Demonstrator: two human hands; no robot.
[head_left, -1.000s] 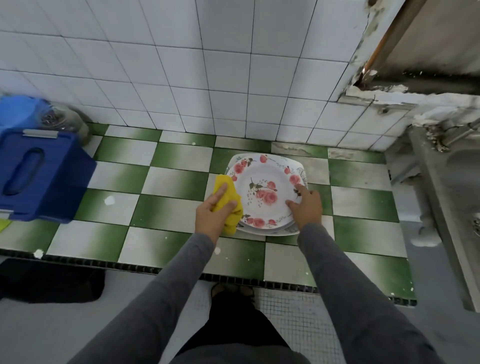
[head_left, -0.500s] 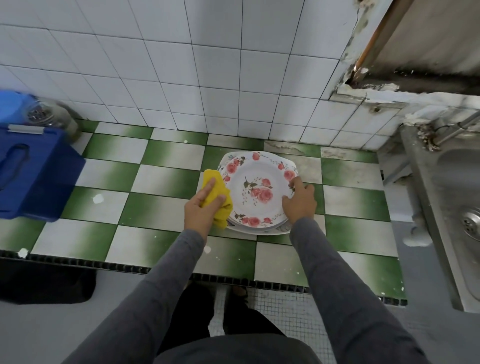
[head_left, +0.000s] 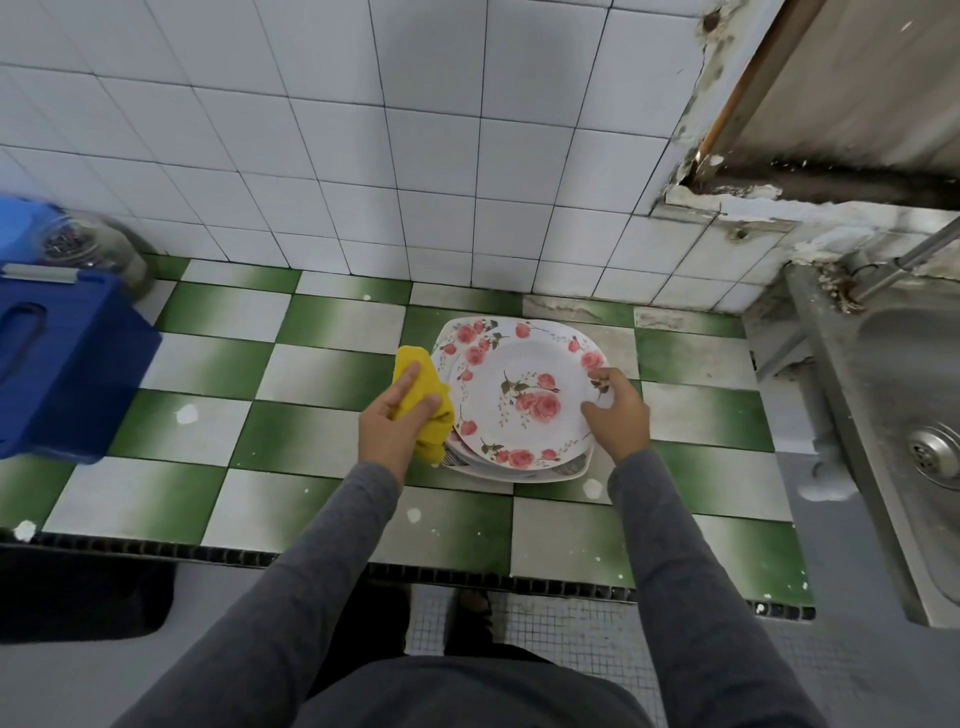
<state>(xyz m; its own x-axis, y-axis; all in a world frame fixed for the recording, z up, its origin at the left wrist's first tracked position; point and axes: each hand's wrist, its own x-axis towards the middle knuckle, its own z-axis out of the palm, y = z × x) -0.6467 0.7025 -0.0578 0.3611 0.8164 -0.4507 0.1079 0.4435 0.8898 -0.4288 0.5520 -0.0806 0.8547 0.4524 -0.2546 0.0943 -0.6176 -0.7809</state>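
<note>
L grip (head_left: 389, 428) clutches yellow cloth (head_left: 422, 382) at plate (head_left: 519, 364) left rim; R grip (head_left: 621, 415) pinches right rim.

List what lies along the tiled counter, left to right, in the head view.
First the blue box → left hand gripping the yellow cloth → flowered plate → right hand holding its rim → steel sink.

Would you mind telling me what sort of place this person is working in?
Probably a home kitchen's washing-up corner: a steel sink at the right, a green-and-white tiled counter, and stacked rose-patterned plates that the right hand grips while the left hand holds a yellow cloth.
</note>
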